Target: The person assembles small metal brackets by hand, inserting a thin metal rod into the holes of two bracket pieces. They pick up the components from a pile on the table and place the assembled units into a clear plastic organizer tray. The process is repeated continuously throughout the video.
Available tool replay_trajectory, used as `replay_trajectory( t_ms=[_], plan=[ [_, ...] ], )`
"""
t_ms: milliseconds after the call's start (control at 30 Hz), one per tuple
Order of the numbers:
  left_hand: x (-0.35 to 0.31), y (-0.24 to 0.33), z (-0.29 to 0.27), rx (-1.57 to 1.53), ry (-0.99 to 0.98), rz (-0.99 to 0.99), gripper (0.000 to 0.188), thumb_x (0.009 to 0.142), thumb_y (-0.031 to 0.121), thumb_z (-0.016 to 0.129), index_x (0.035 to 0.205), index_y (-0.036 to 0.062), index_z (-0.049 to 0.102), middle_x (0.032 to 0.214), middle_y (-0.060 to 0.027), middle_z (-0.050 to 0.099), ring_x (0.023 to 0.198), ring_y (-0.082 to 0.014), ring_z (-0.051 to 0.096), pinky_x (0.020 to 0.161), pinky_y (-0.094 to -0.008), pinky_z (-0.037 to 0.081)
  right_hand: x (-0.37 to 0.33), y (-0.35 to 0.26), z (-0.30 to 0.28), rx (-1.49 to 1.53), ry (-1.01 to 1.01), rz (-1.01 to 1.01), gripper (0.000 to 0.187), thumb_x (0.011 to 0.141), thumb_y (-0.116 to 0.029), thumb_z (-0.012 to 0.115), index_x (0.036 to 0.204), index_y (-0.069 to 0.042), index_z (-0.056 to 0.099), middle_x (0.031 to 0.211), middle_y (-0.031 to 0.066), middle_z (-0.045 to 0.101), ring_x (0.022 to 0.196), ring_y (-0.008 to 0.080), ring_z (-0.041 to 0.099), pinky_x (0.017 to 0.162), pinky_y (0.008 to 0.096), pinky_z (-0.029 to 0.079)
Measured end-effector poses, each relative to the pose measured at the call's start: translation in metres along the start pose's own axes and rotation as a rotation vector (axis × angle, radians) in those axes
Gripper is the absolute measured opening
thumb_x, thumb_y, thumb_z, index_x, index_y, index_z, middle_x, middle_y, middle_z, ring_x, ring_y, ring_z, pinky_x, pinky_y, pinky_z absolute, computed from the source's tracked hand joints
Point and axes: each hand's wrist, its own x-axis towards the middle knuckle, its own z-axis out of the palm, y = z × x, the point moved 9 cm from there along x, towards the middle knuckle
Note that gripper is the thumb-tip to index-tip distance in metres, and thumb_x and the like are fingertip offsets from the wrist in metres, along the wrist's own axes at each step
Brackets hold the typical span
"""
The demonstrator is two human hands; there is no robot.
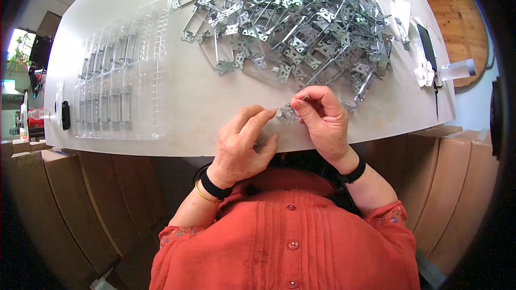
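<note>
A small silvery metal bracket (286, 114) is between my two hands, just above the table's near edge. My right hand (328, 122) pinches it at its right end with thumb and index finger. The fingertips of my left hand (242, 140) reach the bracket's left side, while its thumb stands apart from the fingers below. Part of the bracket is hidden behind my fingers. Beyond my hands, a large heap of similar metal brackets (301, 27) with thin rods covers the far middle and right of the white table (199, 96).
At the left lies a clear plastic tray (153, 83) with rows of metal brackets in its slots. A black object (65, 115) is beside it. On the right edge are a dark flat device (427, 45) and crumpled white paper (424, 75). Cardboard boxes (449, 177) stand below the table.
</note>
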Motion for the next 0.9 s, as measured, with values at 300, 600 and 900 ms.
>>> replay_trajectory(
  t_ms=[300, 600, 900],
  plan=[
    [-0.002, 0.004, -0.001, 0.035, 0.021, 0.068, 0.052, 0.073, 0.0, 0.083, 0.123, 0.0026, 0.071, 0.112, -0.0167, 0.071, 0.093, -0.0317, 0.072, 0.078, -0.0386, 0.059, -0.001, 0.001, 0.0, -0.101, 0.013, -0.037, 0.014, 0.1, -0.004, 0.075, 0.114, -0.006, 0.071, 0.101, 0.0017, 0.07, 0.088, 0.0084, 0.064, 0.077, 0.0246, 0.053],
    [-0.002, 0.004, 0.0, 0.048, 0.024, 0.036, 0.056, 0.073, 0.0, 0.085, 0.127, 0.0027, 0.07, 0.115, -0.016, 0.071, 0.086, -0.0257, 0.068, 0.072, -0.0342, 0.057, 0.003, -0.018, 0.002, -0.242, 0.021, -0.247, 0.014, 0.095, -0.001, 0.077, 0.108, -0.005, 0.071, 0.097, 0.0068, 0.069, 0.082, 0.0151, 0.066, 0.072, 0.0273, 0.052],
    [-0.003, 0.004, 0.0, 0.079, 0.008, 0.009, 0.053, 0.075, -0.003, 0.082, 0.127, 0.0025, 0.07, 0.116, -0.0146, 0.072, 0.087, -0.0245, 0.067, 0.072, -0.0335, 0.055, 0.003, -0.025, 0.004, -0.266, 0.039, -0.33, 0.012, 0.095, -0.001, 0.077, 0.104, -0.003, 0.071, 0.097, 0.0072, 0.07, 0.081, 0.0163, 0.065, 0.072, 0.0283, 0.053]
  ],
)
